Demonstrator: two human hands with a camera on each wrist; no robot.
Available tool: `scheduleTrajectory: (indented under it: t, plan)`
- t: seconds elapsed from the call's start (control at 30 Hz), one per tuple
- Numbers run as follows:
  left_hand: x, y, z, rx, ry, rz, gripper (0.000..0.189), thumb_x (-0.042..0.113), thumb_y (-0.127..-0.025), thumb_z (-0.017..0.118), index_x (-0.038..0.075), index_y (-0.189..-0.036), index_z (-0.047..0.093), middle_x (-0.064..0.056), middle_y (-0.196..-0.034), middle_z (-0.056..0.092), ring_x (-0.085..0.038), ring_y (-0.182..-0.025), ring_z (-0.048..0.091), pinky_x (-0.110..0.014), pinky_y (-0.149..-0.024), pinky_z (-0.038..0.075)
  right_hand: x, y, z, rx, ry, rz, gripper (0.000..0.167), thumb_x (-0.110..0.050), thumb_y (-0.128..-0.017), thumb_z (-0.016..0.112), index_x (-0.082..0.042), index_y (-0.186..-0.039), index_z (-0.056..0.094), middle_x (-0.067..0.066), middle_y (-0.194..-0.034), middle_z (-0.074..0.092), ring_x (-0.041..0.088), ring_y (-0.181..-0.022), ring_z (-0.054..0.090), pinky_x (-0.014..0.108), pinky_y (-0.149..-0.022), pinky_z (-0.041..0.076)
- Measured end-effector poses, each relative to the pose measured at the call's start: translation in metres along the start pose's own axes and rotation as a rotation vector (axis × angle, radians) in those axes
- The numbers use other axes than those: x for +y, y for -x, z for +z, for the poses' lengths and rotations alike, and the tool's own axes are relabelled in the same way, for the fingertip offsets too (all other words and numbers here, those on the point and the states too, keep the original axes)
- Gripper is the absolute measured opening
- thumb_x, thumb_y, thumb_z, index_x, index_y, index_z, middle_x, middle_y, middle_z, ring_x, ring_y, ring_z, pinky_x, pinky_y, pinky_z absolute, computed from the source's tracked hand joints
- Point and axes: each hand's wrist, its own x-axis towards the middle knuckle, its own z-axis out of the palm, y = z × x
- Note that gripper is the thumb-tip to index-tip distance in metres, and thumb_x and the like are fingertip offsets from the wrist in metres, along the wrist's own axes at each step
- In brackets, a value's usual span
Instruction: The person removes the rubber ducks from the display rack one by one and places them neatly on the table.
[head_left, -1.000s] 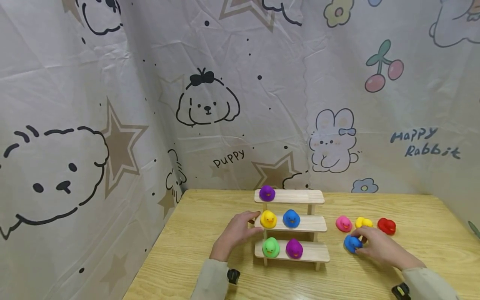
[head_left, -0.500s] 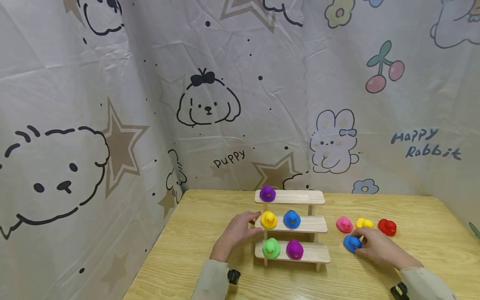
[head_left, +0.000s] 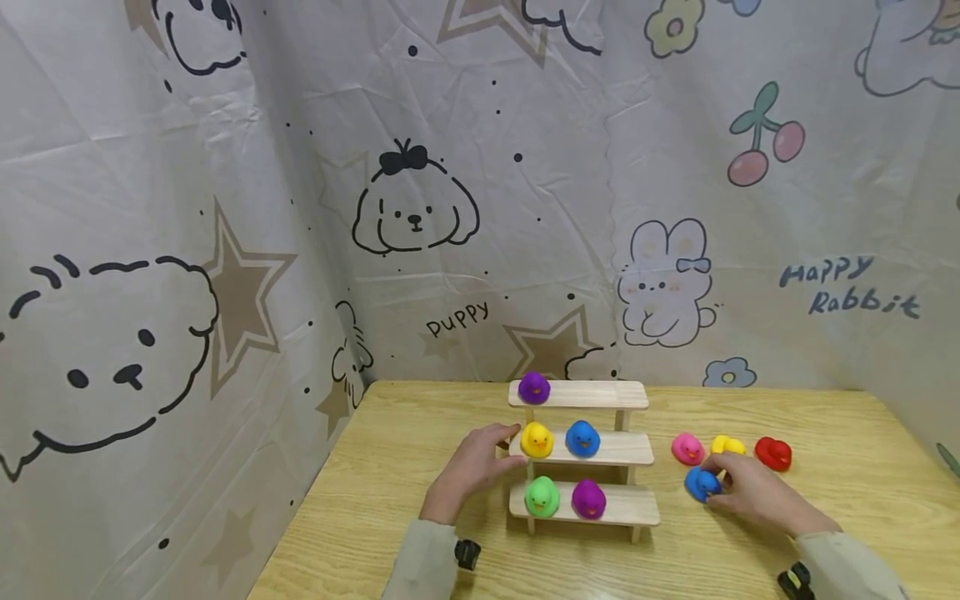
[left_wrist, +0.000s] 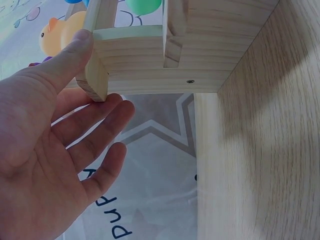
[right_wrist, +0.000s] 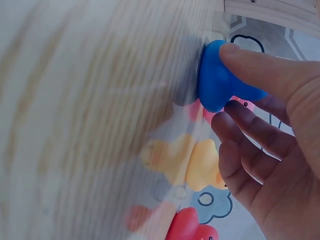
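My left hand (head_left: 474,460) grips the left end of the middle tier of a small three-tier wooden shelf (head_left: 630,448). In the left wrist view the thumb lies on the tier's edge, and the other fingers are spread beside and below it. My right hand (head_left: 757,492) pinches a blue rubber duck (head_left: 702,484) between thumb and fingers, right of the shelf. The right wrist view has this duck (right_wrist: 215,75) close to the tabletop; whether it touches is unclear. Behind that hand sit a pink duck (head_left: 687,448), a partly hidden yellow duck (head_left: 726,445) and a red duck (head_left: 773,453).
On the shelf stand a purple duck (head_left: 534,388) on top, a yellow duck (head_left: 537,440) and another blue duck (head_left: 582,438) in the middle, and a green duck (head_left: 542,497) and a magenta duck (head_left: 588,499) below. A printed curtain (head_left: 480,250) hangs behind the wooden table (head_left: 405,417).
My right hand has shifted slightly left with the blue duck in its fingers. The left hand keeps its place on the shelf, and the other ducks stay put.
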Motion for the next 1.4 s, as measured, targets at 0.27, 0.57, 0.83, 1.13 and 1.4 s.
scheduleTrajectory:
  t: [0.27, 0.57, 0.83, 1.13, 1.4]
  plan:
    - [0.000, 0.000, 0.000, -0.003, 0.003, -0.004, 0.057, 0.038, -0.089, 0.065, 0.008, -0.136, 0.052, -0.006, -0.125, 0.059, -0.017, -0.100, 0.058, -0.034, -0.087, 0.049, -0.001, 0.001, 0.002, 0.002, 0.010, -0.004, 0.033, -0.016, -0.070, 0.083, -0.010, -0.097, 0.065, -0.004, -0.083, 0.054, 0.015, -0.076, 0.048, 0.024, -0.063, 0.044]
    - [-0.001, 0.000, 0.001, -0.001, 0.006, 0.006, 0.057, 0.038, -0.089, 0.065, 0.008, -0.136, 0.051, -0.006, -0.125, 0.059, -0.017, -0.100, 0.059, -0.033, -0.087, 0.049, -0.007, 0.003, -0.005, 0.006, 0.045, 0.005, 0.044, -0.025, -0.069, 0.085, -0.006, -0.103, 0.065, -0.001, -0.092, 0.060, 0.016, -0.077, 0.050, 0.026, -0.064, 0.047]
    - [0.000, 0.000, 0.001, -0.004, 0.005, 0.000, 0.057, 0.038, -0.089, 0.065, 0.008, -0.135, 0.052, -0.006, -0.126, 0.059, -0.017, -0.100, 0.059, -0.033, -0.087, 0.049, -0.020, 0.010, -0.015, 0.065, 0.117, -0.075, 0.049, -0.031, -0.068, 0.085, -0.007, -0.106, 0.066, 0.002, -0.096, 0.062, 0.015, -0.077, 0.050, 0.026, -0.061, 0.046]
    - [0.000, 0.000, 0.000, -0.001, 0.006, 0.004, 0.056, 0.038, -0.088, 0.066, 0.008, -0.134, 0.053, -0.006, -0.124, 0.060, -0.017, -0.099, 0.059, -0.032, -0.086, 0.049, -0.047, 0.015, -0.022, 0.074, 0.118, -0.114, 0.047, -0.028, -0.071, 0.083, -0.007, -0.108, 0.065, -0.001, -0.095, 0.060, 0.018, -0.082, 0.053, 0.025, -0.061, 0.047]
    - [-0.001, -0.001, 0.000, -0.003, 0.009, 0.005, 0.057, 0.038, -0.089, 0.065, 0.008, -0.135, 0.052, -0.007, -0.125, 0.059, -0.018, -0.100, 0.059, -0.032, -0.086, 0.049, -0.070, 0.017, -0.027, 0.195, 0.174, -0.250, 0.038, -0.031, -0.072, 0.082, -0.017, -0.103, 0.065, -0.011, -0.093, 0.057, 0.010, -0.080, 0.054, 0.027, -0.067, 0.051]
